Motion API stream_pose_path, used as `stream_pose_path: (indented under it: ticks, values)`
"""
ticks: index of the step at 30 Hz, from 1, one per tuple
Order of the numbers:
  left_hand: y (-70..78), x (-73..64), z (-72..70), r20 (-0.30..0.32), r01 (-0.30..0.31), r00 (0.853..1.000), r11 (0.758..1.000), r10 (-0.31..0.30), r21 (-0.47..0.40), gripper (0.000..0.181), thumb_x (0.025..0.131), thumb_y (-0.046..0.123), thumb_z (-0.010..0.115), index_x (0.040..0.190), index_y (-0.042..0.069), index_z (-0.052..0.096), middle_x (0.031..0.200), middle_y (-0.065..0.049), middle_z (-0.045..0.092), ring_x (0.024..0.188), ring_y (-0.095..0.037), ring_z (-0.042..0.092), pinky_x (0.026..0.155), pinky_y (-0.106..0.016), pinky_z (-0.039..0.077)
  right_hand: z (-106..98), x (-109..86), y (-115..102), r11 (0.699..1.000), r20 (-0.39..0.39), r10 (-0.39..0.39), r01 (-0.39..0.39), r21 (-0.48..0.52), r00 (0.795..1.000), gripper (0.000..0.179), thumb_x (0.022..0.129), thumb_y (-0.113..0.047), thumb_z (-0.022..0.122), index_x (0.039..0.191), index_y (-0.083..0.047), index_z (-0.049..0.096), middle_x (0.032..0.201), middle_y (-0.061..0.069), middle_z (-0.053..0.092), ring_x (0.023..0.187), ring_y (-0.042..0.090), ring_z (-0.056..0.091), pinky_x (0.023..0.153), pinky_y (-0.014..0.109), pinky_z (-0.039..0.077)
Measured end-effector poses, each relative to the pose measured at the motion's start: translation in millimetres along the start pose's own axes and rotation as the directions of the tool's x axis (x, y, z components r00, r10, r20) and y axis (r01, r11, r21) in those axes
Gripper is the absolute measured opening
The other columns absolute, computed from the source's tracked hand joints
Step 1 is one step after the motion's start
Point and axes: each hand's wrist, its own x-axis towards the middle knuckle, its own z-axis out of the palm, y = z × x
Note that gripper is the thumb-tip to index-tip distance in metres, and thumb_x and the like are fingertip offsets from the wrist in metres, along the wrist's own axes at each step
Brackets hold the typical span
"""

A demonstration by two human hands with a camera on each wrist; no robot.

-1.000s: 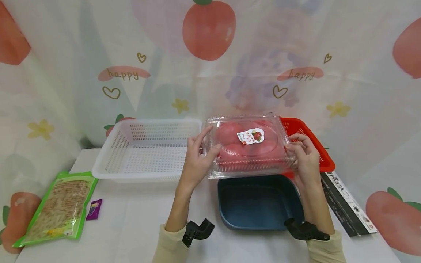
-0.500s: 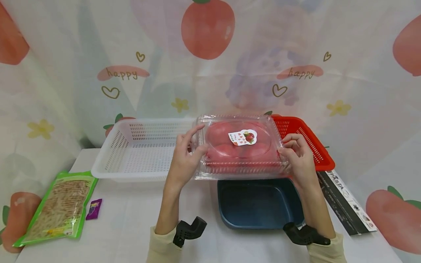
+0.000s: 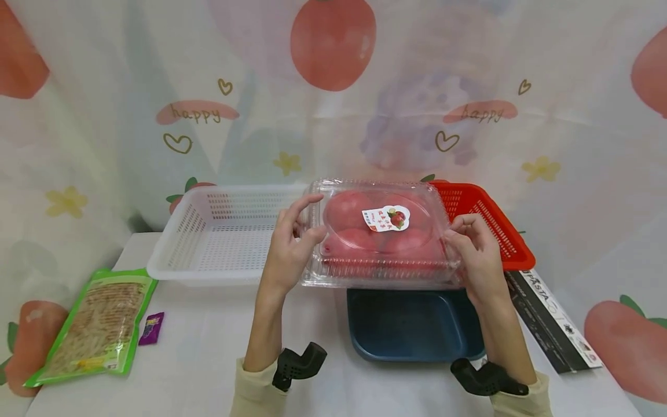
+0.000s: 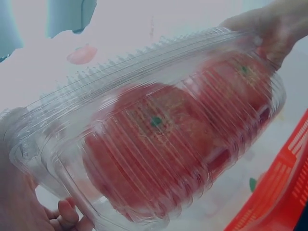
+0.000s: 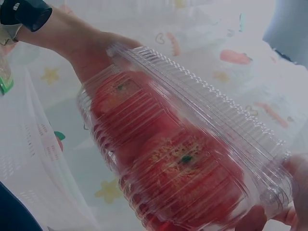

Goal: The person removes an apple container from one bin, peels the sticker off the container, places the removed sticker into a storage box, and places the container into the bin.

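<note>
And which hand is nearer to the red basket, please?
Right. The right hand is in front of the red basket; the left hand is farther left, across the clear box.

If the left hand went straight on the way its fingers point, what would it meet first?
Most likely the clear fruit box: the left hand grips its left end. What lies beyond it in depth is unclear.

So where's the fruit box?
In the head view, the fruit box is right of centre between left hand and right hand, partly hiding the red basket.
</note>
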Motion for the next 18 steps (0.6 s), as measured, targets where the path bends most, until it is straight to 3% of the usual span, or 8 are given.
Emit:
stream_pose_path:
  ticks: [11,18]
  values:
    - [1.7,0.1,2.6,0.017,-0.003,1.000,1.000,0.003,0.011,0.047,0.085,0.027,0.055,0.132,0.028,0.057,0.089,-0.005,0.036,0.074,-0.022,0.036,0.062,-0.030,0.032,-3.3,-2.7,-0.4,1.000,0.029,0.016,-0.016,0.006,0.999,0.020,0.092,-0.008,0.057,0.107,-0.020,0.050,0.107,0.002,0.052,0.103,0.018,0.048,0.077,0.018,0.055]
    - [5.2,0.7,-5.0,0.026,-0.005,1.000,0.999,0.004,0.031,0.048,0.087,0.025,0.055,0.135,0.029,0.055,0.089,-0.005,0.038,0.074,-0.022,0.038,0.063,-0.030,0.033,0.3,-0.3,-2.6,1.000,0.095,0.005,-0.005,-0.002,0.995,0.044,0.091,-0.007,0.058,0.132,-0.021,0.049,0.106,0.003,0.055,0.095,0.016,0.055,0.075,0.021,0.057]
